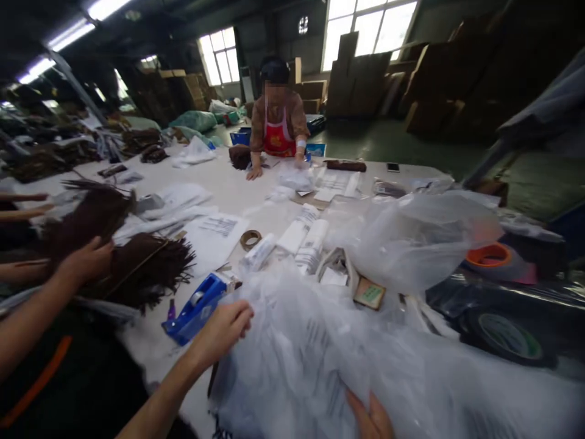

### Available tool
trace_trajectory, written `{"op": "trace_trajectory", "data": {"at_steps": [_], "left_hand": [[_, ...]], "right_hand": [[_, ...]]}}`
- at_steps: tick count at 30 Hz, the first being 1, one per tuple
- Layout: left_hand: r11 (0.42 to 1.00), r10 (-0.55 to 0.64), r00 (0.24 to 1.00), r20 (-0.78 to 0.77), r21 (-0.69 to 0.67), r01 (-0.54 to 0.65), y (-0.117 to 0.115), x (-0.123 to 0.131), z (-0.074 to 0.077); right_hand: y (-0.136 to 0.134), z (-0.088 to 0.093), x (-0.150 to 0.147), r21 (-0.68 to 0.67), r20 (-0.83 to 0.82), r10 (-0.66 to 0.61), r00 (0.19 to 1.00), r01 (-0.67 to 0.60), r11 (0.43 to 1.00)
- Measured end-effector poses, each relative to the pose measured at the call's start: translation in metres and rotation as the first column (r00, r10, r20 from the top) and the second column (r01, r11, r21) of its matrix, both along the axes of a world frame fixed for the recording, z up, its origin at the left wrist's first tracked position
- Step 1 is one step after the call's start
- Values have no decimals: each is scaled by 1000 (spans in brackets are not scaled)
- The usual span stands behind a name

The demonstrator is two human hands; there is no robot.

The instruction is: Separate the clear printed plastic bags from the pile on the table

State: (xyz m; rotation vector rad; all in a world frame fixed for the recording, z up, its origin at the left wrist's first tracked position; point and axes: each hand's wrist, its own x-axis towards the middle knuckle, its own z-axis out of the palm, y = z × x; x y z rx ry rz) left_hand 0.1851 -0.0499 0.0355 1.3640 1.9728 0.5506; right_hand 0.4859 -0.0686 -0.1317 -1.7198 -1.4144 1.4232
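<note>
A large heap of clear plastic bags (311, 347) with printed lettering spreads in front of me. My left hand (228, 323) is closed at the heap's left edge, its curled fingers gripping the plastic. At the bottom, my right hand (371, 417) shows only a few fingers, which pinch the film of the same bags; the rest is out of frame. A blue tape dispenser (196, 308) lies just beyond my left wrist. Past the heap are rolled white printed bags (313, 244) and a brown tape roll (251, 239).
At left, a co-worker's hand (89, 262) holds dark brown fringed material (146, 268). Another person (276, 122) in a red apron leans on the table's far side. To the right are an orange tape ring (488, 255), a large black roll (507, 335) and a small box (369, 293).
</note>
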Motion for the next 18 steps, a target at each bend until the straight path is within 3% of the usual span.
{"op": "trace_trajectory", "data": {"at_steps": [3,6,10,12,14,16,18], "left_hand": [[978,103,994,-25,-180,-105,-78,-30,-61],[965,123,981,-150,-213,-154,-108,-24,-103],[998,56,875,-482,60,-31,-88,-2,-125],[996,37,851,-524,87,11,-65,1,-129],[999,46,858,-512,44,-28,-42,-4,-129],[998,48,879,-474,-22,-66,-27,-13,-127],[996,41,896,-443,-49,-70,-21,-24,-124]], "right_hand": [[6,13,-1,-38,15,26,1000,-25,999],[12,31,-4,17,45,42,998,-43,999],[21,60,-7,81,154,-23,988,11,997],[25,77,-6,154,271,-63,961,21,988],[28,94,-2,260,404,-94,910,-15,966],[29,109,3,392,525,-117,843,-118,912],[29,121,4,520,612,-116,782,-288,804]]}}
